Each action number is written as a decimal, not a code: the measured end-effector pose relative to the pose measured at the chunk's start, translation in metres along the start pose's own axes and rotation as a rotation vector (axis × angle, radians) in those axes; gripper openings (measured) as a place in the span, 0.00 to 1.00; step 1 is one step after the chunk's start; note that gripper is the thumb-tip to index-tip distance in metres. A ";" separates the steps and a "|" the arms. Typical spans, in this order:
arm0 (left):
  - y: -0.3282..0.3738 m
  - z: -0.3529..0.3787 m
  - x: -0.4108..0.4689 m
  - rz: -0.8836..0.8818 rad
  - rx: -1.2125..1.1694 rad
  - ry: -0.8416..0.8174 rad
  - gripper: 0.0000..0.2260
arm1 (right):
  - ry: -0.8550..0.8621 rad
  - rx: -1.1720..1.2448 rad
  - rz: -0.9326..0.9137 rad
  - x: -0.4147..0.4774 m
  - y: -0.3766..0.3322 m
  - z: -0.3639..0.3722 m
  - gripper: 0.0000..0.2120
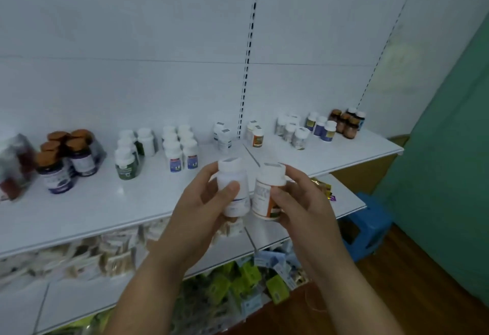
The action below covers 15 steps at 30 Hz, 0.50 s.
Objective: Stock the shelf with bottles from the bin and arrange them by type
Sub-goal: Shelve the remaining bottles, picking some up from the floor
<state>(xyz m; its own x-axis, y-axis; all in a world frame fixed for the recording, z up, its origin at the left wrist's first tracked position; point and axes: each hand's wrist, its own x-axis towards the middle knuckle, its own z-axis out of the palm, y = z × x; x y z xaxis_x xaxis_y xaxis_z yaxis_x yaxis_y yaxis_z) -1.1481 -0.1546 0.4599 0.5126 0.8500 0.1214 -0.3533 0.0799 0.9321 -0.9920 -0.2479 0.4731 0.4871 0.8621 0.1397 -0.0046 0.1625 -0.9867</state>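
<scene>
My left hand (201, 210) grips a white bottle with a blue-lined label (232, 176), held upright in front of the top shelf (105, 202). Right beside it, my right hand (301, 199) grips a white-capped bottle with an orange and green label (264, 197). The two bottles almost touch. On the shelf behind stand grouped bottles: orange-capped dark ones (66, 157) at the left, green-labelled white ones (129, 154), blue-labelled white ones (180, 147), two white ones (223, 133) and two orange-labelled ones (255, 133) near the middle. The bin is out of view.
More white bottles (293, 129), purple-labelled ones (321, 125) and brown bottles (346, 121) stand at the shelf's right end. Lower shelves hold packets (105, 252) and green boxes (238, 279). A blue stool (370, 229) sits on the wooden floor by a green wall (449, 176).
</scene>
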 end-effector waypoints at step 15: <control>-0.076 -0.006 0.149 -0.029 0.261 0.187 0.16 | 0.001 0.059 0.078 0.162 0.072 -0.044 0.18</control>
<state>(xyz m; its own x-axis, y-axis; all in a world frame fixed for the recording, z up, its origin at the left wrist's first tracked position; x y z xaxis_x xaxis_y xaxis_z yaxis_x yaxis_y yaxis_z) -1.0495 -0.0308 0.4055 0.3584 0.9322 0.0514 -0.1159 -0.0101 0.9932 -0.8753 -0.1176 0.4210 0.4843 0.8726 0.0629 -0.0942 0.1234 -0.9879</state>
